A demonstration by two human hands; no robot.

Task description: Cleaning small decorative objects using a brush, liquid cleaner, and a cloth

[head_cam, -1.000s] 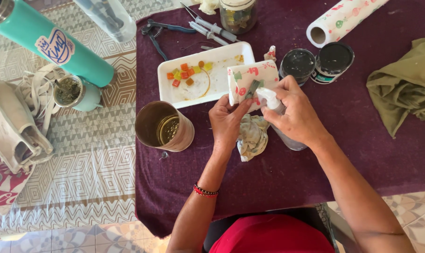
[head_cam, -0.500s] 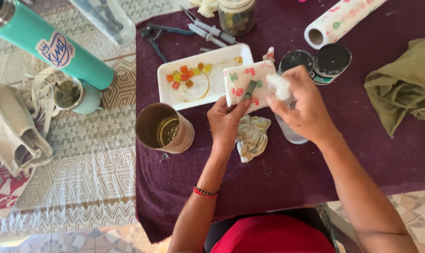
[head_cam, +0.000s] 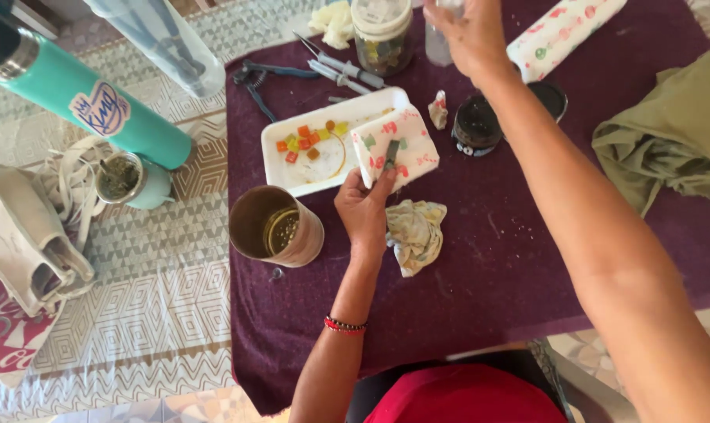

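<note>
My left hand (head_cam: 365, 210) holds up a folded paper towel (head_cam: 406, 141) printed with red and green shapes; my thumb pins a small grey-green piece (head_cam: 391, 153) against it. This hand hovers just in front of a white tray (head_cam: 281, 174) that carries several small coloured square tiles (head_cam: 302, 139). My right hand (head_cam: 468, 31) is stretched to the far edge of the purple-covered table (head_cam: 480, 298), its fingers closed on a small clear bottle (head_cam: 436, 41) beside a glass jar (head_cam: 381, 35).
A brown tin cup (head_cam: 277, 227) and a crumpled cloth (head_cam: 414, 235) lie near my left hand. Two dark round jars (head_cam: 476, 125), a paper towel roll (head_cam: 562, 31), pliers (head_cam: 253, 78) and an olive cloth (head_cam: 668, 141) share the table. A teal flask (head_cam: 97, 110) lies left.
My right hand has left the paper towel and carried the small bottle up to the table's far edge. My left hand still holds the towel in nearly the same place.
</note>
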